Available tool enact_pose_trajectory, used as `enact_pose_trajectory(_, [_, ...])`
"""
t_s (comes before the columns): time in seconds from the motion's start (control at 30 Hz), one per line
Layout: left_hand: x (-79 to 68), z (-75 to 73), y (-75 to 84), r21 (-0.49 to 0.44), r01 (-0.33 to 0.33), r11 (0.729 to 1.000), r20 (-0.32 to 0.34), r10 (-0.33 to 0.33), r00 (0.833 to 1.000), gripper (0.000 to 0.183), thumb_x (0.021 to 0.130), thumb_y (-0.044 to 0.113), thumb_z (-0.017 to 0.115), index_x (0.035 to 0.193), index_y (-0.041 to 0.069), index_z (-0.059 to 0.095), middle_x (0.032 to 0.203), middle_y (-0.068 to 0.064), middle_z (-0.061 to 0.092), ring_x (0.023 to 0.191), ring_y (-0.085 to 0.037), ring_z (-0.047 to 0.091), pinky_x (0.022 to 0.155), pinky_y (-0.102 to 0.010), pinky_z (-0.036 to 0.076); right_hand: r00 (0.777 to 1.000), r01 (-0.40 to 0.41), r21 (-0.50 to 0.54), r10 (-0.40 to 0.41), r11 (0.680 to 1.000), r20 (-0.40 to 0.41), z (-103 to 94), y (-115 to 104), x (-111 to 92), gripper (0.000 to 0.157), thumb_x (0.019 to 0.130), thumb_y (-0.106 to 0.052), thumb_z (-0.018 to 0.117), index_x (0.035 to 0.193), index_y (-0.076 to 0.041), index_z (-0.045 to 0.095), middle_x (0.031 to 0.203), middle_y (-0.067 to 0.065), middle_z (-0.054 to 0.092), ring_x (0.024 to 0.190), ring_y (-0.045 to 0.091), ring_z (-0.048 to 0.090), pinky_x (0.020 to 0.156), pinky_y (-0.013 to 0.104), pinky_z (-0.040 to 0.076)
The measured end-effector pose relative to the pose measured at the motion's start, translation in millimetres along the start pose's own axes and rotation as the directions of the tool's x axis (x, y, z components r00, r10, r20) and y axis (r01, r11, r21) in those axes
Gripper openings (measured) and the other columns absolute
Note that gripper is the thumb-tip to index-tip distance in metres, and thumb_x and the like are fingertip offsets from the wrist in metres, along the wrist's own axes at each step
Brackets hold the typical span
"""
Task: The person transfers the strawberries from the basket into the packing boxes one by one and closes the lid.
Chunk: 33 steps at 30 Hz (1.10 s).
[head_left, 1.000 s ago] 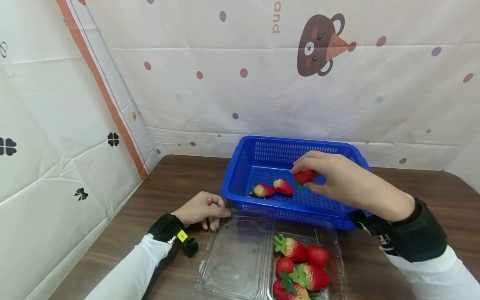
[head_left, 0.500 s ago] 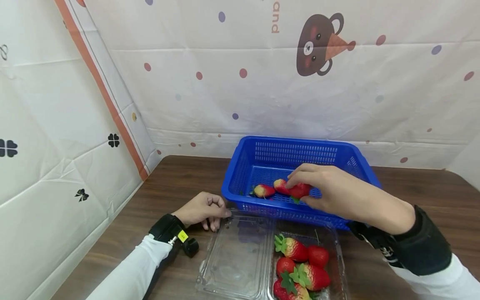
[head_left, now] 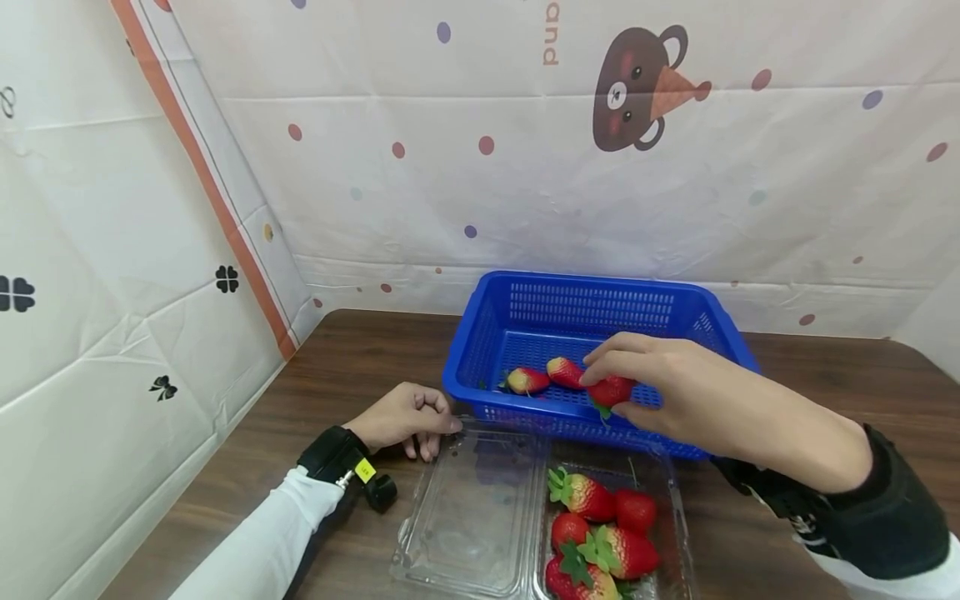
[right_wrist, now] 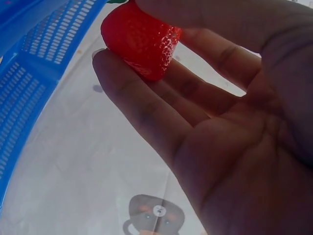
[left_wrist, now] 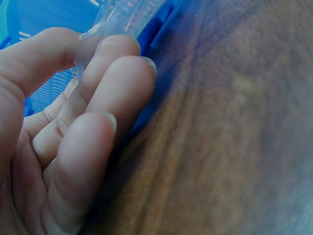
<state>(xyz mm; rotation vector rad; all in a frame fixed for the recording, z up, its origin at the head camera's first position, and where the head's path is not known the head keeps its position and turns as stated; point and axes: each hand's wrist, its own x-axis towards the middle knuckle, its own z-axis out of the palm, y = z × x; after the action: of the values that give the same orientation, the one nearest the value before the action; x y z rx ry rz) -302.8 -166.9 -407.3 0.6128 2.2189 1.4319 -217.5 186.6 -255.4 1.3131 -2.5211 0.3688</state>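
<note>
My right hand pinches a red strawberry by its sides, low over the near right part of the blue basket. In the right wrist view the strawberry sits between thumb and fingertips. Two paler strawberries, one at left and one closer to my fingers, lie on the basket floor. My left hand pinches the far left corner of a clear plastic clamshell's lid. Thumb and finger close on that plastic edge in the left wrist view.
The clamshell's tray half, right of the lid, holds several strawberries with green leaves. It stands right against the basket's near side. Brown wood table lies beneath, and a patterned white sheet hangs behind and to the left.
My right hand has lowered into the basket with the strawberry, reached beside the others, then drawn slightly back to the right, still gripping it. The left hand has stayed put.
</note>
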Motion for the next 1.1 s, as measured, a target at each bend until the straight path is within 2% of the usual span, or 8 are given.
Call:
enact_pose_trajectory(0.4, [0.3,0.1,0.0,0.002,0.001,1.000,0.000,-0.001,1.000,0.029,0.086,0.034,0.072,0.084,0.006,0.064,0.060,-0.009,0.066,0.049,-0.021,0.062,0.040,-0.022,0.049,0.993,0.080,0.093,-0.088,0.992,0.084,0.2,-10,-2,0.047,0.073,-0.005,0.082,0.112,-0.023,0.063,0.111,-0.007,0.061,0.098,0.011,0.061,0.073,0.030,0.059])
enact_pose_trajectory(0.7, [0.2,-0.3,0.9,0.015,0.002,1.000,-0.002,-0.002,1.000,0.029,0.086,0.035,0.071,0.085,0.007,0.064,0.061,-0.009,0.066,0.050,-0.022,0.062,0.041,-0.022,0.050,0.971,0.004,0.183,-0.047,0.983,0.233,4.1,-15,-2,0.040,0.079,-0.007,0.078,0.110,-0.028,0.064,0.109,-0.009,0.060,0.093,0.006,0.059,0.071,0.026,0.058])
enact_pose_trajectory(0.97, [-0.2,0.0,1.2,0.017,0.001,1.000,0.000,-0.001,1.000,0.029,0.086,0.036,0.071,0.084,0.007,0.064,0.061,-0.009,0.066,0.050,-0.022,0.062,0.040,-0.022,0.049,0.963,-0.015,0.170,-0.032,0.985,0.267,6.8,-17,-1,0.036,0.079,-0.007,0.078,0.107,-0.027,0.065,0.109,-0.009,0.061,0.093,0.006,0.059,0.072,0.025,0.058])
enact_pose_trajectory(1.1, [-0.5,0.0,1.5,0.011,0.001,1.000,0.002,-0.001,1.000,0.029,0.086,0.035,0.071,0.084,0.007,0.064,0.061,-0.009,0.066,0.050,-0.021,0.062,0.040,-0.022,0.049,0.949,-0.060,0.202,-0.008,0.978,0.316,7.7,-19,0,0.035,0.081,-0.008,0.076,0.107,-0.028,0.064,0.109,-0.010,0.061,0.092,0.005,0.058,0.071,0.024,0.057])
